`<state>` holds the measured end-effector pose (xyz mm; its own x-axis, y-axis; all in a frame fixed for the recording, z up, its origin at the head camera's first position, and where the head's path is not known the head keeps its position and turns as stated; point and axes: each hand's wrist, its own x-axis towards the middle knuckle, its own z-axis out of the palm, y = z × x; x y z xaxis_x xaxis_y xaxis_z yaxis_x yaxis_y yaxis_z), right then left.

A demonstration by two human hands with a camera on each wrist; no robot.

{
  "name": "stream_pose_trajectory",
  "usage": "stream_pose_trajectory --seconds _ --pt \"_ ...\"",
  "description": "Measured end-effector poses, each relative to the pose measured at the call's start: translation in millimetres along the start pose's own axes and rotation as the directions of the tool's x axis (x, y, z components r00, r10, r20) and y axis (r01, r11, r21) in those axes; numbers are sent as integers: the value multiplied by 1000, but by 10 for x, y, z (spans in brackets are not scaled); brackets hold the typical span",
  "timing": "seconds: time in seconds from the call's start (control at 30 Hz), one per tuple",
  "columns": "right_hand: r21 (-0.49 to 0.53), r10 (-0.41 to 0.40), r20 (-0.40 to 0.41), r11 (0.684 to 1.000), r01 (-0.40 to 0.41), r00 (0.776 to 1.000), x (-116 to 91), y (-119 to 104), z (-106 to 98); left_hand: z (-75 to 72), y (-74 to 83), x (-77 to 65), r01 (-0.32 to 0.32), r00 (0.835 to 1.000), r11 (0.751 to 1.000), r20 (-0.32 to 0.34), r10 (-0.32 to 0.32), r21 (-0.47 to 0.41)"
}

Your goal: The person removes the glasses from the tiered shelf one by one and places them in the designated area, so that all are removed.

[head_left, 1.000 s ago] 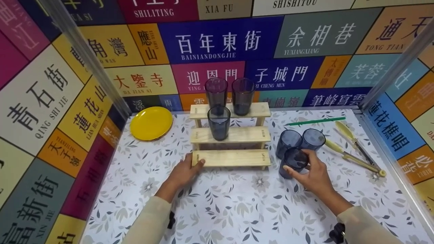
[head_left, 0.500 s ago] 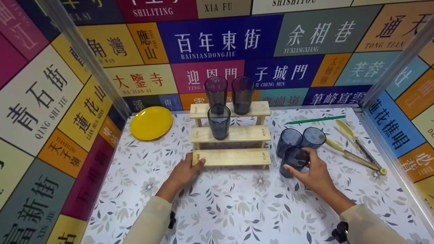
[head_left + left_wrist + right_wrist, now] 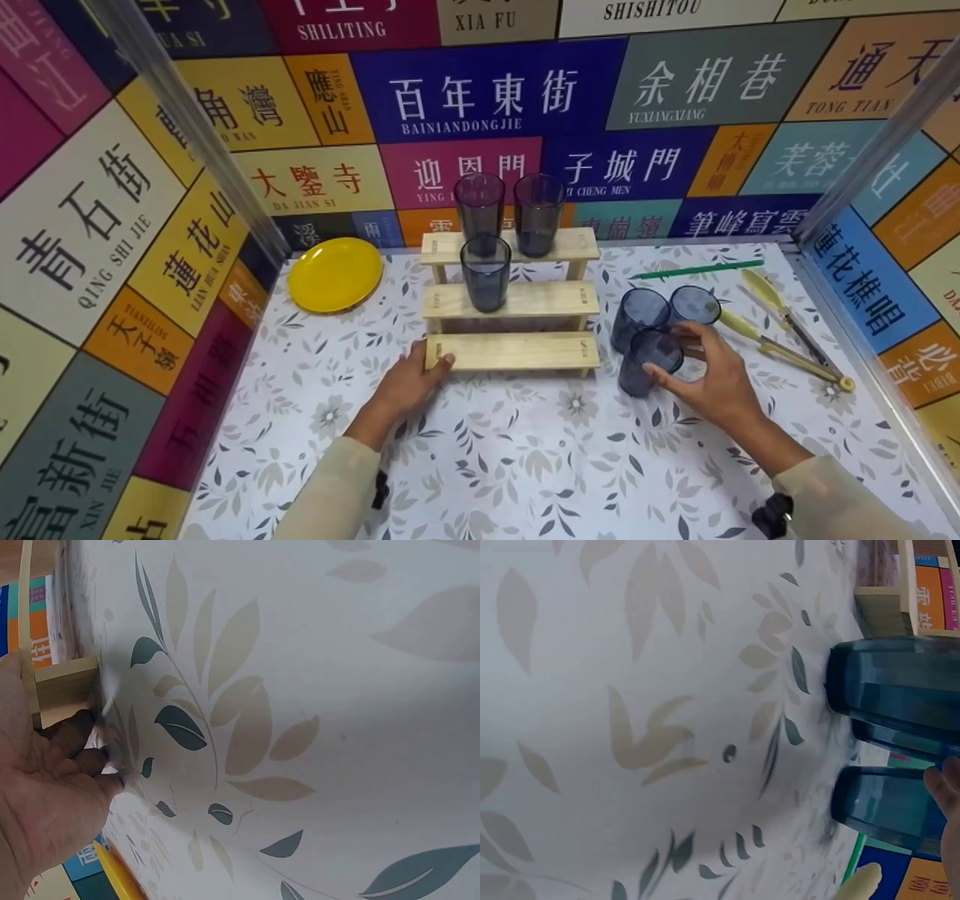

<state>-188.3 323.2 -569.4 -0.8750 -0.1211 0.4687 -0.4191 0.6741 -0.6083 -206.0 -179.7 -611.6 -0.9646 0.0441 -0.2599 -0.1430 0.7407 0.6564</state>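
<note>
A three-tier wooden stand [image 3: 514, 351] stands mid-table. My left hand [image 3: 405, 382] grips the left end of its lowest step, thumb on top; the left wrist view shows the fingers [image 3: 94, 757] curled beside the wood. Two dark glasses [image 3: 538, 214] are on the top step, and one glass [image 3: 486, 274] is on the middle step at left. Right of the stand, three bluish glasses cluster upright on the table. Around the nearest glass [image 3: 643, 367] my right hand [image 3: 716, 382] is spread loosely, thumb and forefinger by its rim, a gap showing toward the palm. Fingertip contact is unclear.
A yellow plate [image 3: 335, 274] lies at the back left. Behind the glass cluster is a green stick [image 3: 701, 269], with yellow-tipped tongs [image 3: 795, 345] to its right. Printed panels [image 3: 487, 86] wall the table at the back and sides.
My right hand has loosened from the nearest bluish glass and shifted slightly right; that glass stays by the other two. The left hand keeps its hold on the stand.
</note>
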Motion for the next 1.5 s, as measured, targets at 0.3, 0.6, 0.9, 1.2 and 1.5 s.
stream_pose_trajectory --seconds 0.3,0.6,0.9,1.2,1.5 --pt "-17 -136 -90 991 135 987 240 -104 -116 20 -4 2 9 1000 1000 2 -9 -17" --pt "-28 -176 -50 984 175 983 518 -317 -9 22 -11 5 -17 1000 1000 0 17 1" --pt "8 -210 79 978 210 975 799 -565 211 10 6 4 -21 1000 1000 -4 21 -4" --pt "2 -231 148 972 233 962 1028 -856 411 0 15 -9 -7 1000 1000 -1 7 -13" --pt "71 -268 157 963 260 951 1233 -1080 675 0 -2 -19 -4 1000 1000 -11 4 -20"
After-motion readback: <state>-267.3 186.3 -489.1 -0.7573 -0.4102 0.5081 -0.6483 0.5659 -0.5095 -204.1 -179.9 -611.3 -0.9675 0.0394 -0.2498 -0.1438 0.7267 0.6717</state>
